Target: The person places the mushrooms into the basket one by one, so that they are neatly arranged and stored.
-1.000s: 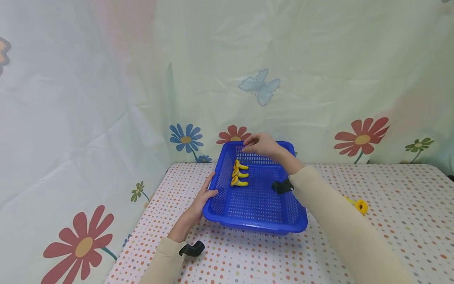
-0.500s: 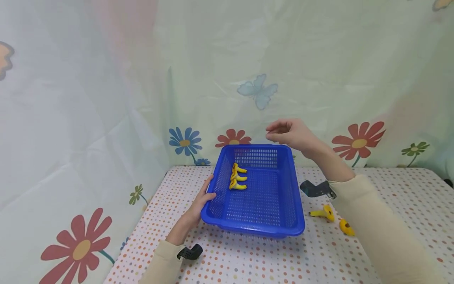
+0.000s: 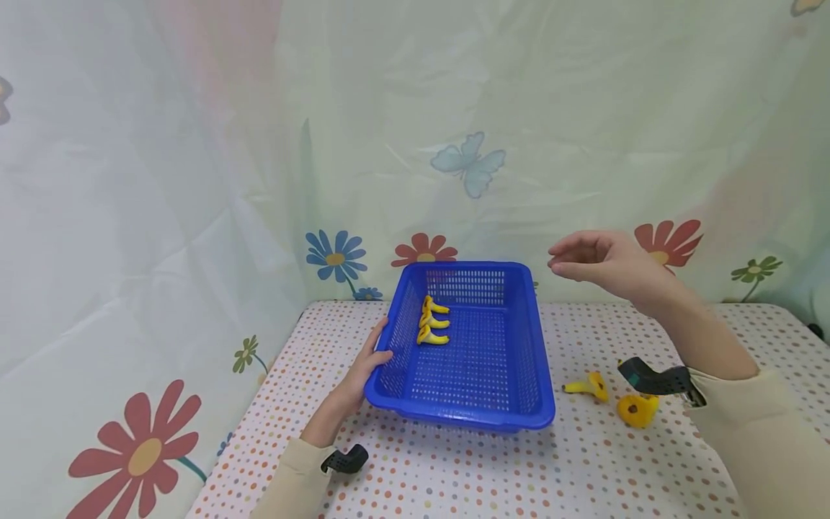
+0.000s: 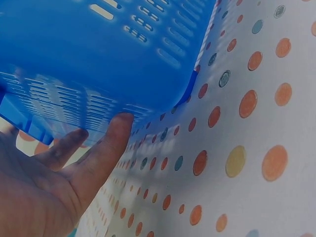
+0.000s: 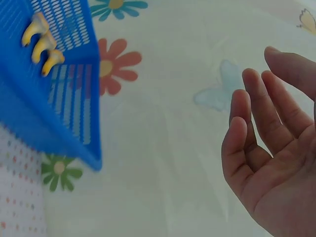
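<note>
My left hand (image 3: 353, 382) lies against the left wall of a blue perforated basket (image 3: 460, 418). In the left wrist view, straight, spread fingers of this hand (image 4: 54, 182) touch the outside of the basket (image 4: 98, 64). Three yellow trumpet-shaped pieces (image 3: 433, 336) lie in a column along the inner left side. My right hand (image 3: 616, 265) hovers above the table right of the basket, its fingers loosely bent and holding nothing; the right wrist view shows that bare palm and fingers (image 5: 276, 143), with the basket (image 5: 74, 133) at left.
Right of the basket, a yellow piece (image 3: 588, 387) lies on the dotted tablecloth (image 3: 454, 476), beside another yellow piece (image 3: 638, 409) with a dark centre, near the right wrist camera. A flower-printed curtain (image 3: 551, 108) stands behind the table and along its left side.
My right hand has moved from above the basket out to the right, uncovering the basket's right side and the yellow pieces on the cloth. The left hand stays at the basket.
</note>
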Tool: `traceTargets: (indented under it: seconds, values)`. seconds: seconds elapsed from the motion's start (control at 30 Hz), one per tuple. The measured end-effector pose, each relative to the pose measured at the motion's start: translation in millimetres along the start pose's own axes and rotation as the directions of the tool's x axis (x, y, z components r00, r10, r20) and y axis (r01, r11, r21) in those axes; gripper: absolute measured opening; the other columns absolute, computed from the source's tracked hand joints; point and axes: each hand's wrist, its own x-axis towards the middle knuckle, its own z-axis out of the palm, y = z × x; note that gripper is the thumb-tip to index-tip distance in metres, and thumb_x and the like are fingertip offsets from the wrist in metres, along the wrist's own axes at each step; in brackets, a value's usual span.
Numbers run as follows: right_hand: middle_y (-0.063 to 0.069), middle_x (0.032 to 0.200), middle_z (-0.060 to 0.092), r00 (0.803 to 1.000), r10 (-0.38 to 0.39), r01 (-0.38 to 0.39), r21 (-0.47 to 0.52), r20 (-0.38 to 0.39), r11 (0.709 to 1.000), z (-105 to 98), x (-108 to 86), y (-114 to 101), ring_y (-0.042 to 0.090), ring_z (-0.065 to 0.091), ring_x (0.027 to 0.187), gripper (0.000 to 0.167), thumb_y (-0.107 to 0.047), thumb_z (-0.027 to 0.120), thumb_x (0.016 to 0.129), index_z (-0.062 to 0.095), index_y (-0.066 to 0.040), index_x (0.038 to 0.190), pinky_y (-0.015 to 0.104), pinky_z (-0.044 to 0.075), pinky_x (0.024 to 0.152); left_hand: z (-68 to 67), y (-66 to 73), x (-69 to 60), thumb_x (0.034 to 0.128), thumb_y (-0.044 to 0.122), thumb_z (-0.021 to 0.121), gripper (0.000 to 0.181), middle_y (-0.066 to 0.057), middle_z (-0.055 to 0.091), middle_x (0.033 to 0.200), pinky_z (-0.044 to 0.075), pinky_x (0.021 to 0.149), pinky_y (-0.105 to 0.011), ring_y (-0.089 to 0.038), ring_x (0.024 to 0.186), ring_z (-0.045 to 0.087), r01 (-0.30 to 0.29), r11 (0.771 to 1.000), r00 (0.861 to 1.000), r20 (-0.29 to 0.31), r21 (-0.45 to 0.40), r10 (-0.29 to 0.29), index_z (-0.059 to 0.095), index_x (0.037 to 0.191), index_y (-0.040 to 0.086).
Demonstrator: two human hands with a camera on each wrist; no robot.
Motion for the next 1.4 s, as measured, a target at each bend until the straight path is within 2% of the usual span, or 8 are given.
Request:
traceTargets:
  seconds: [0.2,0.33,0.43,0.6,0.8,1.0,1.2,1.4]
  values:
    - [-0.001,0.112,0.074,0.997,0.071,-0.070,-0.039,0.012,0.997,-9.6,-21.6,41.6,-0.001,0.065,0.097,0.040,-0.025,0.068,0.103,0.062,-0.001,0.134,0.018,0.053,0.082,-2.0,1.5,1.2,0.1000,0.027,0.047,0.080,-0.022,0.008,0.172,0.040,0.111,-0.057,-0.049,0.146,0.035,0.004,1.000,1.000,-0.006,-0.006,-0.004,0.008,0.170,0.026]
    - [0.012,0.119,0.073,0.994,0.105,-0.102,-0.087,0.027,0.991,-11.1,-36.7,72.3,0.004,0.066,0.099,0.043,-0.026,0.068,0.103,0.061,0.001,0.136,0.038,0.059,0.089,-2.1,0.7,1.9,0.1003,0.027,0.047,0.080,-0.021,0.008,0.173,0.039,0.112,-0.056,-0.049,0.147,0.034,0.003,1.000,1.000,-0.002,-0.013,-0.003,0.007,0.170,0.027]
    - [0.019,0.124,0.072,0.991,0.128,-0.122,-0.108,0.043,0.987,-11.5,-48.8,93.7,0.014,0.067,0.104,0.045,-0.025,0.066,0.104,0.059,0.004,0.138,0.057,0.056,0.092,-1.8,-0.5,1.2,0.1005,0.026,0.047,0.080,-0.021,0.007,0.173,0.038,0.113,-0.057,-0.049,0.147,0.033,0.004,1.000,1.000,0.008,-0.012,-0.004,0.006,0.170,0.026]
    - [0.030,0.134,0.064,0.983,0.178,-0.174,-0.113,0.033,0.978,-13.1,-64.6,124.6,0.036,0.064,0.114,0.048,-0.025,0.063,0.105,0.057,0.008,0.140,0.071,0.048,0.095,-2.4,-0.7,0.4,0.1004,0.025,0.046,0.080,-0.021,0.007,0.173,0.034,0.116,-0.061,-0.049,0.149,0.031,0.005,1.000,1.000,-0.006,-0.012,-0.005,0.007,0.170,0.026]
    - [0.038,0.141,0.054,0.958,0.285,-0.281,-0.095,0.031,0.955,-14.9,-83.7,156.0,0.054,0.053,0.123,0.058,-0.032,0.058,0.108,0.049,0.013,0.144,0.073,0.045,0.091,-3.4,0.5,0.7,0.1002,0.026,0.047,0.079,-0.021,0.009,0.173,0.036,0.114,-0.061,-0.049,0.148,0.033,0.003,1.000,1.000,-0.016,-0.003,-0.003,0.009,0.169,0.027]
    - [0.039,0.139,0.054,0.937,0.349,-0.348,-0.078,0.005,0.934,-11.8,-98.2,176.5,0.056,0.052,0.122,0.063,-0.035,0.059,0.108,0.048,0.015,0.144,0.071,0.044,0.089,-1.9,-1.5,1.8,0.1006,0.026,0.047,0.079,-0.021,0.010,0.172,0.040,0.112,-0.056,-0.048,0.146,0.036,0.010,1.000,1.000,-0.009,-0.004,-0.010,0.008,0.170,0.027]
    - [0.039,0.135,0.058,0.945,0.326,-0.326,-0.110,-0.022,0.939,-8.6,-97.4,189.5,0.053,0.059,0.116,0.058,-0.030,0.064,0.105,0.052,0.015,0.139,0.065,0.050,0.086,-0.9,-1.8,2.8,0.1005,0.026,0.047,0.080,-0.021,0.007,0.173,0.034,0.115,-0.062,-0.050,0.149,0.031,0.005,1.000,1.000,-0.015,-0.003,-0.005,0.008,0.170,0.026]
    - [0.035,0.126,0.064,0.958,0.287,-0.286,-0.140,-0.012,0.948,-5.1,-96.2,199.7,0.048,0.066,0.108,0.042,-0.013,0.070,0.099,0.061,0.014,0.130,0.055,0.058,0.081,-1.8,-2.6,2.6,0.1010,0.027,0.047,0.079,-0.020,0.006,0.173,0.032,0.116,-0.063,-0.049,0.150,0.028,0.003,1.000,1.000,0.000,0.009,-0.003,0.007,0.170,0.026]
